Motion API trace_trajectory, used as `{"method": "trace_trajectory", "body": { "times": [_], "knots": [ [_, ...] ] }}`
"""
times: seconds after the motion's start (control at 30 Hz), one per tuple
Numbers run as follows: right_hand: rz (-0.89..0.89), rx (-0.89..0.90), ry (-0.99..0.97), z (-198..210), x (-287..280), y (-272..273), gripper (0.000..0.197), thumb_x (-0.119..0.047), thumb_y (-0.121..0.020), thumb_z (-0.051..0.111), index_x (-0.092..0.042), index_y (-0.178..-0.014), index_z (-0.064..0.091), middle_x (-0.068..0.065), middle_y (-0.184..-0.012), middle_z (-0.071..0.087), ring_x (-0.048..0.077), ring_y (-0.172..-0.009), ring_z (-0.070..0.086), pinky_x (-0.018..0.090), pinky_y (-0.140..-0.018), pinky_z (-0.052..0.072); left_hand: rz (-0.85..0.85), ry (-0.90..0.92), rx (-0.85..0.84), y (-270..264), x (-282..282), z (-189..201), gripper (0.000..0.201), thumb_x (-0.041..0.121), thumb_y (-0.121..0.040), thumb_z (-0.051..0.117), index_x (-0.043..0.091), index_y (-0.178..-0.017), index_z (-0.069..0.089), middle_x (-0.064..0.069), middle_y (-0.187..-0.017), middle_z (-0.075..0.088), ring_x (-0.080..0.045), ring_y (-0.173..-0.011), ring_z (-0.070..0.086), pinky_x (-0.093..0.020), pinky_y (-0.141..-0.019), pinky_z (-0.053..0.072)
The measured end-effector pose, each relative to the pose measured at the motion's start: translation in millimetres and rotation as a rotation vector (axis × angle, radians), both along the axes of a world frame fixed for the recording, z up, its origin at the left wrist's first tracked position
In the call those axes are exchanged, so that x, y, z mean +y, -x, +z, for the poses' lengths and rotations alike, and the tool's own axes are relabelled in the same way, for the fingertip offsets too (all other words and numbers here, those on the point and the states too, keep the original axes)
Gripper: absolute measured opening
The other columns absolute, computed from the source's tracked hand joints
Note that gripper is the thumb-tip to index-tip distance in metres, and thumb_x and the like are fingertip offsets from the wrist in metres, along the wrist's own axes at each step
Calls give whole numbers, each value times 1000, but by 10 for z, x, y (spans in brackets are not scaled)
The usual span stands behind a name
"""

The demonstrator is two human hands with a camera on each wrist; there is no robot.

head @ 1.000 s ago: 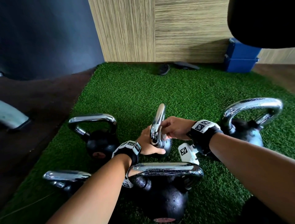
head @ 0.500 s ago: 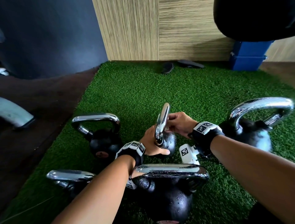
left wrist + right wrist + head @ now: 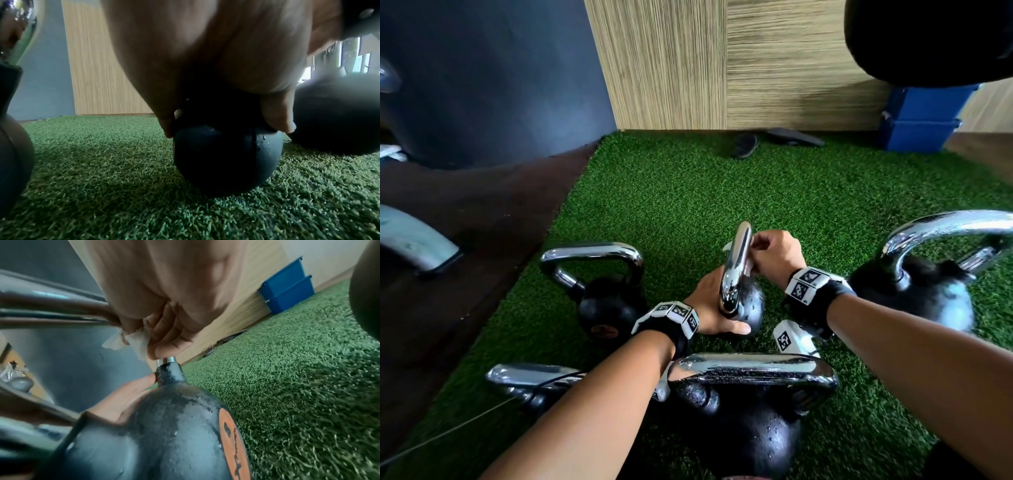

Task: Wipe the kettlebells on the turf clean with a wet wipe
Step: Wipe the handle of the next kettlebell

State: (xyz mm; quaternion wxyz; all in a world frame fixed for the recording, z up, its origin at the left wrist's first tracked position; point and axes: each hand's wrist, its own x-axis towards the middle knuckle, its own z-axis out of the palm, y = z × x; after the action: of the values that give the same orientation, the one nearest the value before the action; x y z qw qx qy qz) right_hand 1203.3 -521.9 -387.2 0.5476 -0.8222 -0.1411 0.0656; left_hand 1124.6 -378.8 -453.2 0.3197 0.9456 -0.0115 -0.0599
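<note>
A small black kettlebell (image 3: pixel 748 305) with a chrome handle (image 3: pixel 736 263) stands on the green turf (image 3: pixel 688 205) in the middle of the head view. My left hand (image 3: pixel 714 308) cups its black ball (image 3: pixel 226 159), thumb and fingers curled round the top. My right hand (image 3: pixel 774 253) grips a white wet wipe (image 3: pixel 135 339) wrapped round the far leg of the handle, just above the black collar (image 3: pixel 168 373). The ball (image 3: pixel 164 434) is wet with drops and bears an orange label (image 3: pixel 232 447).
Several other kettlebells ring the small one: one at left (image 3: pixel 602 294), a large one at right (image 3: pixel 921 291), one close in front (image 3: pixel 750 411), one at lower left (image 3: pixel 534 380). Blue bins (image 3: pixel 921 120) and dark sandals (image 3: pixel 774 138) lie by the wooden wall. Dark floor borders the turf's left edge.
My right hand with the wipe has slid along the chrome handle, from the near side up and over to the far leg. The left hand stays on the ball.
</note>
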Motion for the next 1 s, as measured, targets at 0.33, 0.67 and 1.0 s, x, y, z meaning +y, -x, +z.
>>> {"method": "trace_trajectory", "body": {
  "times": [0.33,0.67,1.0],
  "knots": [
    [-81,219,-60,-60,76,-160,28,-2,-102,45,4,-128,37,5,-56,49,0,-23,43,12,-29,36,-90,-168,-43,24,-87,86,111,50,-70,87,15,-155,24,-6,-157,29,-27,-144,31,-43,-125,22],
    [-69,210,478,-131,-392,-179,30,-33,-89,72,-3,-95,69,7,-78,67,18,-59,58,23,-51,50,-149,-219,150,209,-36,456,112,51,-69,87,35,-156,19,-1,-162,30,-25,-145,34,-44,-121,29],
    [11,-221,470,218,-259,-161,21,-23,-97,62,-15,-78,62,2,-71,67,14,-56,66,17,-42,45,23,-268,30,268,49,1186,121,82,-62,73,23,-156,25,-5,-148,52,-23,-127,56,-40,-104,47]
  ]
}}
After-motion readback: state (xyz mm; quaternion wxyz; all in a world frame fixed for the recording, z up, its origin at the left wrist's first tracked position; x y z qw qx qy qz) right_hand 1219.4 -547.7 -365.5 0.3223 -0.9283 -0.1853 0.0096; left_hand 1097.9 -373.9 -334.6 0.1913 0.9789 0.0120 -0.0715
